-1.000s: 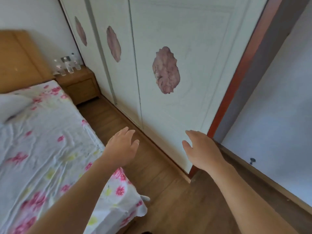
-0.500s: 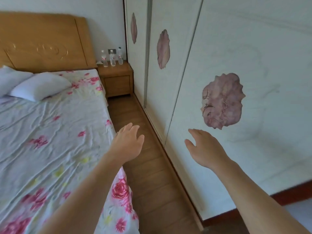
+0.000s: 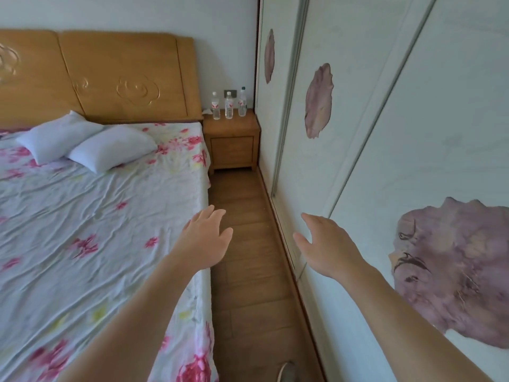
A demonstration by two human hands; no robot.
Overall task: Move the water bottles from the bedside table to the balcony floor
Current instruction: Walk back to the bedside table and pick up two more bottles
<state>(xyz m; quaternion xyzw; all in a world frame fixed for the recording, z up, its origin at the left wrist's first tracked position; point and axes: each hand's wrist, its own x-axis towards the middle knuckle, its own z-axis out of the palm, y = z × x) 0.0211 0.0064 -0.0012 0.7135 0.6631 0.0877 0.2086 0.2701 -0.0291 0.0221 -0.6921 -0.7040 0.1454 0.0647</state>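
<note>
A bedroom seen from above the person's outstretched arms. On the left is a wide bed [image 3: 82, 216] covered with a wrinkled white sheet printed with pink flowers. A wooden headboard [image 3: 110, 78] carved with rose shapes stands against the far wall, and two white pillows [image 3: 57, 136] [image 3: 113, 150] lie below it, touching each other.

The left hand [image 3: 205, 238] reaches forward over the bed's right edge, back of the hand up, fingers straight and slightly spread, holding nothing.

Beyond it, in the far corner between the bed and the wardrobe, stands the wooden bedside table [image 3: 231, 144] with one drawer. Three clear water bottles stand upright in a row at the back of its top: the left bottle [image 3: 216, 107], the middle bottle [image 3: 229, 106] and the right bottle [image 3: 242, 103], nearest the wardrobe. All are well apart from both hands. A wall socket [image 3: 230, 93] sits just behind them.

A narrow strip of wooden floor [image 3: 242, 244] runs from the table toward the viewer.

The right hand [image 3: 326, 244] is held out over the floor's right edge, thumb apart, fingers relaxed, empty.

On the right is a white sliding-door wardrobe [image 3: 440, 133] decorated with purple flower motifs [image 3: 451, 271].
</note>
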